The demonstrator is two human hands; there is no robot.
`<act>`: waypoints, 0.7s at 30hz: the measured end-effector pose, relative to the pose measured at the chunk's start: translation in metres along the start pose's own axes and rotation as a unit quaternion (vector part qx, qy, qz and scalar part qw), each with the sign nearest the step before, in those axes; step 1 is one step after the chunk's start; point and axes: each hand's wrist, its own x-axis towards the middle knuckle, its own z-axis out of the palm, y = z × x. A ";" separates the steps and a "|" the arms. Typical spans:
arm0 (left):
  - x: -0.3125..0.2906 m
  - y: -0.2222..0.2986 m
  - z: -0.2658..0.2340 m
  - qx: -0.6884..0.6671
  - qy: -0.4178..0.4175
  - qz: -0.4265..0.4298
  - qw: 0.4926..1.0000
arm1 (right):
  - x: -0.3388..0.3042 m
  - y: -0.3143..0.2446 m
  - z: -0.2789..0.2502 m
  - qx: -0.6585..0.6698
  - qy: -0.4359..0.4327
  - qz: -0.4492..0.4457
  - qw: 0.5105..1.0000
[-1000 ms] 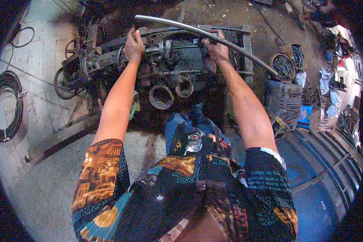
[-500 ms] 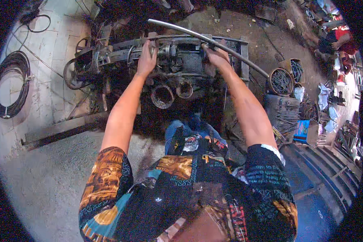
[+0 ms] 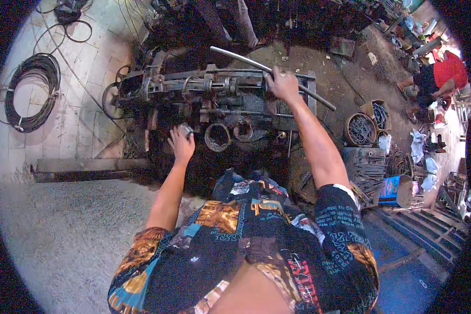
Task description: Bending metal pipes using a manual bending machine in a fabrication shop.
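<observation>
My right hand (image 3: 284,86) is closed over a long, pale metal rod (image 3: 239,56) that slants across the right part of a dark, greasy machine (image 3: 165,86). Lower down, at the machine's near side, my left hand (image 3: 181,145) holds a small grey metal piece (image 3: 185,129) at its thumb and forefinger, the other fingers partly spread. The piece's exact kind cannot be made out. To the right of that hand, two round cans (image 3: 217,137) with dark rims sit on the machine's near edge. Shafts and collars run along the machine's top.
Coiled black cable (image 3: 32,93) lies on the pale floor at left. A round tub of metal parts (image 3: 360,129) and a box of similar pieces (image 3: 380,113) stand at right, near bundled rods (image 3: 369,170). Another person in red (image 3: 450,70) sits at far right.
My left hand has come off the machine's top and moved down toward me with the small metal piece. The rod sits lower against the machine, and my right hand is now over it.
</observation>
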 end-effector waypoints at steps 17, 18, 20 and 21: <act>-0.051 -0.059 0.040 -0.240 -0.094 -0.102 0.961 | 0.004 -0.002 0.006 -0.079 -0.129 0.026 0.988; -0.051 -0.052 0.037 -0.241 -0.070 -0.089 0.964 | 0.004 0.000 0.007 -0.071 -0.092 0.009 0.993; -0.049 -0.051 0.049 -0.241 -0.081 -0.084 0.963 | 0.006 -0.002 0.007 -0.067 -0.129 0.018 0.989; -0.047 -0.038 0.041 -0.251 -0.113 -0.129 0.953 | 0.005 -0.001 0.003 -0.064 -0.165 0.036 0.984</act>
